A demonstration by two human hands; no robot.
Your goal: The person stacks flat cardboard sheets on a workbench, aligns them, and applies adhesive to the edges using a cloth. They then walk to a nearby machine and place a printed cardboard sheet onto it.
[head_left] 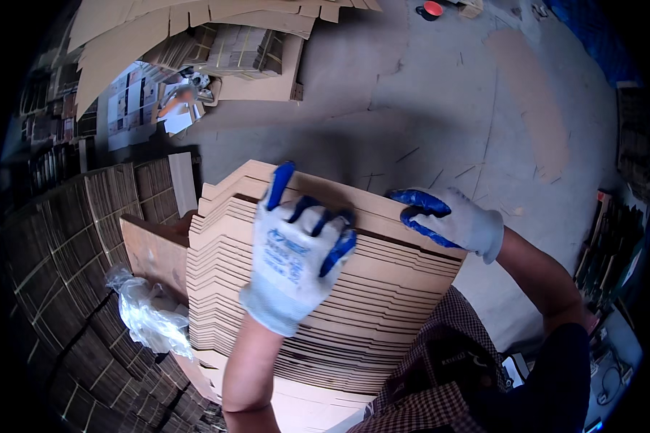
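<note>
A thick fanned stack of flat brown cardboard sheets (372,289) with stepped, notched edges lies in front of me. My left hand (300,249), in a white glove with blue-coated fingers, is over the upper part of the stack. One finger stretches to the far edge, the others are bent and apart, and nothing shows gripped in them. At the far right corner, my right hand (448,220), gloved alike, pinches the edge of the top cardboard sheet (332,193) between fingers and thumb. Its fingertips beyond the edge are partly hidden.
Crumpled clear plastic (150,314) hangs by a wooden board (152,249) left of the stack. Strapped bundles of cardboard (58,267) fill the left side. More bundles (242,50) sit at the far left. A red and black round object (431,10) stands on the grey floor (440,94).
</note>
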